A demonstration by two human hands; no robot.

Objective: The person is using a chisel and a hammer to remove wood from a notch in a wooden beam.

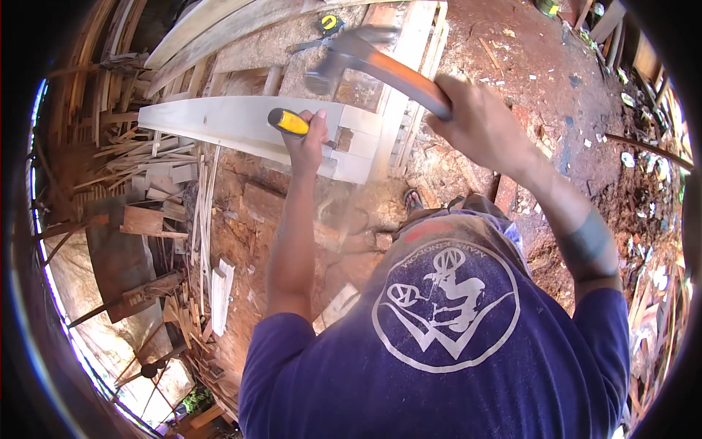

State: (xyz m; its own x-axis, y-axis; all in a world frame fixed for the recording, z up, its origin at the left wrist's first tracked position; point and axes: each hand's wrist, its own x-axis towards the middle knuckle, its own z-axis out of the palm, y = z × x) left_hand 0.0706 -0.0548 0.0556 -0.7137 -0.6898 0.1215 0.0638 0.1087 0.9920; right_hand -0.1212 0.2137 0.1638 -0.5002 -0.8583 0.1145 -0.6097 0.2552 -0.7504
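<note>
My left hand [310, 144] is closed around a chisel [295, 122] with a yellow and black handle. Its blade end is by a small dark cutout [344, 137] near the right end of a pale wooden board [219, 114], which has pencil-like lines marked there. Up and to the right, my right hand [479, 123] grips a claw hammer [402, 77] by its orange and black handle. The hammer's head is smeared by motion and hangs above the board's far side, apart from the chisel.
Beyond the board lie a yellow and black tape measure [330, 25] and long planks [219, 33]. Wood offcuts [157, 175] are piled to the left. Reddish dirt ground [504, 58] with scattered chips stretches to the right. A sandalled foot [413, 199] shows below the board.
</note>
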